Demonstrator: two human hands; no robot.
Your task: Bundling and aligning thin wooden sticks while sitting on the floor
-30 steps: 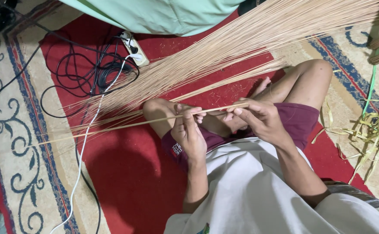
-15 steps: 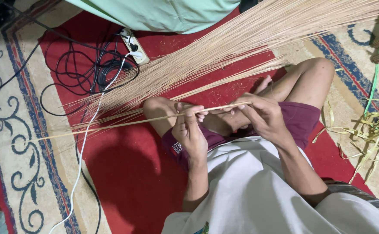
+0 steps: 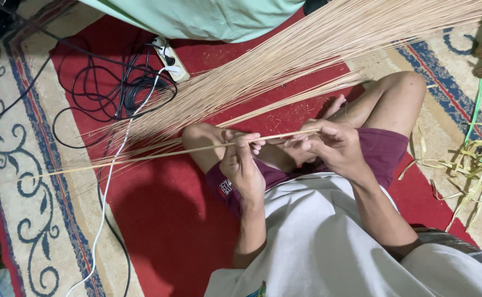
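Note:
I sit cross-legged on a red carpet. A thin pale stick runs level across my lap and far out to the left. My left hand pinches it near the knee, and my right hand pinches its end just to the right. Behind my hands a big fan of thin pale sticks lies spread over the carpet, widening toward the upper right.
Black cables and a white cable loop on the carpet at left, leading to a white power strip. A pale green cloth lies at the top. Green leaf strips are scattered at right on the patterned rug border.
Both hands stay on the single stick in nearly the same place; only the fingers shift slightly along it.

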